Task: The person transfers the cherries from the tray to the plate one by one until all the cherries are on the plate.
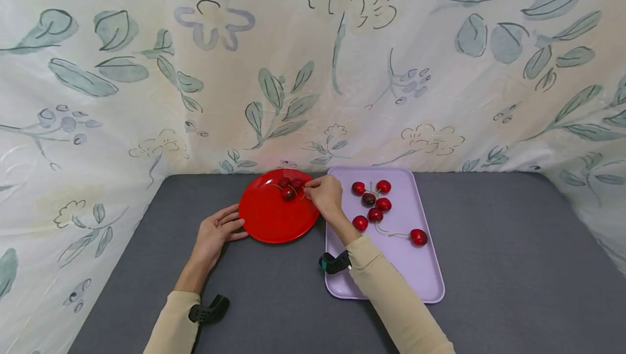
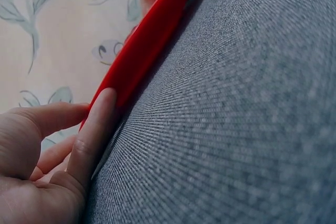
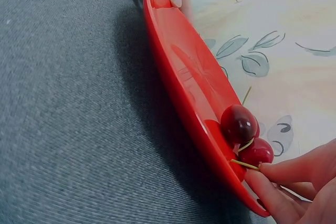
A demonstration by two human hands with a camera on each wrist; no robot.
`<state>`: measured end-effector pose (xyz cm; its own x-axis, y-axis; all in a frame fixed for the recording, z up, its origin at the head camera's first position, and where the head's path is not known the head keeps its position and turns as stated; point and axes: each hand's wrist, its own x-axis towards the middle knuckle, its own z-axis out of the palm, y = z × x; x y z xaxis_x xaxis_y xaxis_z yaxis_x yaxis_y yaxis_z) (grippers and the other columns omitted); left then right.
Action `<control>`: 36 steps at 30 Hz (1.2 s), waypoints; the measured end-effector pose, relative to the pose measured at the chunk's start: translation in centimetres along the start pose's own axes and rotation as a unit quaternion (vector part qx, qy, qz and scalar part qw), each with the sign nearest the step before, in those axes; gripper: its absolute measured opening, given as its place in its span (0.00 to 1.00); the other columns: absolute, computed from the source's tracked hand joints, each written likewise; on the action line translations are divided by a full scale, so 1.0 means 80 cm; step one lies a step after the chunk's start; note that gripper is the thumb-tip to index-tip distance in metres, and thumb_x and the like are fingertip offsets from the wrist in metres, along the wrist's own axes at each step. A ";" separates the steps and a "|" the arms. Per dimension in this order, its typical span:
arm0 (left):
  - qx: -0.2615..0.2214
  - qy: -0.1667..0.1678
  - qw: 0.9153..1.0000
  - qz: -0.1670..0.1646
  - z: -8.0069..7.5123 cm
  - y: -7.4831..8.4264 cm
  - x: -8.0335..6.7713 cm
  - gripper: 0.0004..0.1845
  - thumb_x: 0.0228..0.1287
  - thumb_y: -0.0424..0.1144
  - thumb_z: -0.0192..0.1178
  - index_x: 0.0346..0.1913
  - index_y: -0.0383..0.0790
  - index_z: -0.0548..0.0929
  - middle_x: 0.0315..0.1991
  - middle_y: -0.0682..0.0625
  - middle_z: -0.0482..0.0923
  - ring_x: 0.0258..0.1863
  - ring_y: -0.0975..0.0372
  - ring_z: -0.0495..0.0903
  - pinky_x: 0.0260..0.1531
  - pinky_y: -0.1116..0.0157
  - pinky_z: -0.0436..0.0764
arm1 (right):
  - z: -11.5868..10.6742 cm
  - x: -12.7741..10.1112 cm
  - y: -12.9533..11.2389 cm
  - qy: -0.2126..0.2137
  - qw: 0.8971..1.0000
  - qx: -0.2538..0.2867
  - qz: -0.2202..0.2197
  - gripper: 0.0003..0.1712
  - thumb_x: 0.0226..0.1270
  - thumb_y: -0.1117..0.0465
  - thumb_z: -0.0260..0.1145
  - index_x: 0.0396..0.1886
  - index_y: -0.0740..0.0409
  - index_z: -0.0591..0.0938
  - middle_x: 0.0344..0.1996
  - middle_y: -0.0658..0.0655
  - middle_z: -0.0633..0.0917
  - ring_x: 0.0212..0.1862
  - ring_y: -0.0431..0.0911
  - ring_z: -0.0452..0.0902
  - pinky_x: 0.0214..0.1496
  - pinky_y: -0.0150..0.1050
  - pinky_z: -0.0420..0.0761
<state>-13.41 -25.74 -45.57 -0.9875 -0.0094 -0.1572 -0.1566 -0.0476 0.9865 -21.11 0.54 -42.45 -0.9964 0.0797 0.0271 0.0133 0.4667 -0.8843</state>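
The right hand (image 1: 325, 195) pinched a cherry stem (image 3: 244, 164), the cherry (image 3: 256, 151) just beyond its fingertips; the left hand's (image 1: 218, 230) straight fingers touched the red plate (image 1: 271, 221).

a grey fabric-covered tabletop (image 1: 499, 245) fills the lower half of the view. behind and to both sides hangs a cream cloth backdrop (image 1: 313, 71) printed with pale green leaves and outlined flowers, lightly creased. the light is soft and even, with faint shadows.
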 end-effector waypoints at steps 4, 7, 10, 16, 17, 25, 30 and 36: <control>0.001 -0.003 1.000 0.000 -0.001 0.000 0.001 0.30 0.67 0.30 0.61 0.70 0.30 0.66 0.52 0.46 0.79 0.41 0.62 0.86 0.42 0.60 0.86 | -0.001 0.001 0.000 -0.006 1.000 0.008 0.011 0.05 0.61 0.66 0.71 0.33 0.64 0.90 0.25 0.59 0.88 0.26 0.45 0.85 0.27 0.30 0.84; 0.000 -0.004 1.000 0.001 -0.001 0.000 0.001 0.30 0.67 0.31 0.61 0.70 0.30 0.66 0.52 0.45 0.79 0.42 0.62 0.86 0.42 0.60 0.86 | -0.003 0.001 0.000 -0.009 1.000 0.018 0.016 0.05 0.61 0.67 0.71 0.34 0.65 0.90 0.27 0.60 0.88 0.27 0.45 0.86 0.30 0.31 0.85; 0.002 -0.002 1.000 0.002 0.000 -0.002 0.002 0.30 0.67 0.31 0.61 0.70 0.30 0.66 0.52 0.45 0.79 0.41 0.62 0.86 0.42 0.60 0.86 | -0.007 -0.001 -0.001 -0.012 0.999 0.026 0.016 0.05 0.62 0.67 0.70 0.34 0.66 0.90 0.28 0.60 0.88 0.28 0.46 0.86 0.31 0.31 0.86; 0.007 -0.001 1.000 0.006 0.000 -0.004 0.002 0.30 0.67 0.31 0.61 0.70 0.30 0.66 0.52 0.45 0.79 0.42 0.62 0.86 0.42 0.60 0.86 | -0.021 -0.012 -0.020 -0.022 0.999 0.011 -0.022 0.06 0.63 0.65 0.70 0.36 0.62 0.90 0.28 0.58 0.88 0.28 0.45 0.85 0.30 0.31 0.85; 0.007 0.000 1.000 0.006 0.000 -0.004 0.002 0.30 0.68 0.31 0.61 0.70 0.30 0.66 0.52 0.46 0.79 0.42 0.62 0.86 0.42 0.60 0.86 | -0.025 -0.015 -0.025 -0.027 0.999 0.008 -0.032 0.07 0.64 0.64 0.69 0.37 0.62 0.90 0.29 0.57 0.88 0.28 0.45 0.85 0.30 0.32 0.85; 0.008 0.000 1.000 0.007 0.000 -0.003 0.003 0.30 0.68 0.31 0.61 0.70 0.30 0.66 0.50 0.48 0.80 0.41 0.62 0.86 0.42 0.60 0.86 | -0.064 -0.039 -0.060 -0.078 0.992 -0.011 -0.103 0.08 0.64 0.63 0.70 0.41 0.59 0.90 0.36 0.56 0.89 0.34 0.47 0.84 0.35 0.32 0.85; 0.006 0.001 1.000 0.006 0.000 -0.001 0.002 0.29 0.68 0.30 0.61 0.70 0.30 0.66 0.48 0.50 0.81 0.41 0.62 0.86 0.42 0.59 0.86 | -0.103 -0.047 -0.062 -0.169 0.973 -0.074 -0.135 0.08 0.63 0.64 0.71 0.40 0.58 0.90 0.36 0.53 0.88 0.33 0.44 0.81 0.33 0.33 0.83; 0.008 0.002 1.000 -0.002 0.001 -0.001 -0.002 0.29 0.68 0.29 0.60 0.70 0.30 0.65 0.48 0.50 0.81 0.43 0.63 0.85 0.42 0.59 0.86 | -0.151 -0.055 -0.049 -0.269 0.941 -0.142 -0.147 0.08 0.59 0.66 0.73 0.39 0.57 0.90 0.32 0.50 0.88 0.36 0.43 0.83 0.39 0.35 0.84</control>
<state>-13.25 -25.63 -45.62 -0.9867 -0.0135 -0.1617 -0.1612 -0.0321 0.9864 -15.78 9.01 -33.50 -0.8575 -0.5113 -0.0570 -0.3235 0.6222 -0.7129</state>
